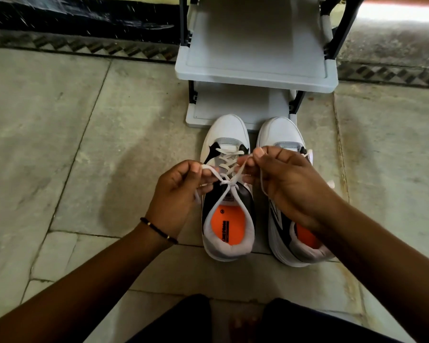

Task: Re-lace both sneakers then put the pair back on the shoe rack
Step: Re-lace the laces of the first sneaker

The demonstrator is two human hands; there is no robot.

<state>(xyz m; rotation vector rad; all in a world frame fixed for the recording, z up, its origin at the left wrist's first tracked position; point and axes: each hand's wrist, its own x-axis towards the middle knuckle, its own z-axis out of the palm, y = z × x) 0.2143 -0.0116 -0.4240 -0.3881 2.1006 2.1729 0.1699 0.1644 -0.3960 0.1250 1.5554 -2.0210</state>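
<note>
— Stone floor [60,134], pale slabs, is running under everything, and the grey shoe rack [255,73] is standing on it at the far side, its shelves bare. See the pair?

— Yes, both are sitting on the floor just in front of the rack's lowest shelf, side by side, long axes running away from the person, toes pointing at the rack, heels toward the knees. The left sneaker [227,233] is showing its orange insole; the right sneaker [280,134] is partly lying under an arm.

— And the hands?

— The left hand [176,196] is pinching a loop of the white lace [229,183] between thumb and fingers, closed tight on it. The right hand [285,179] is pinching the other strand the same way. The two strands are crossing in a knot over the left sneaker's tongue.

— A beaded bracelet [159,230] is sitting on the left wrist.
</note>
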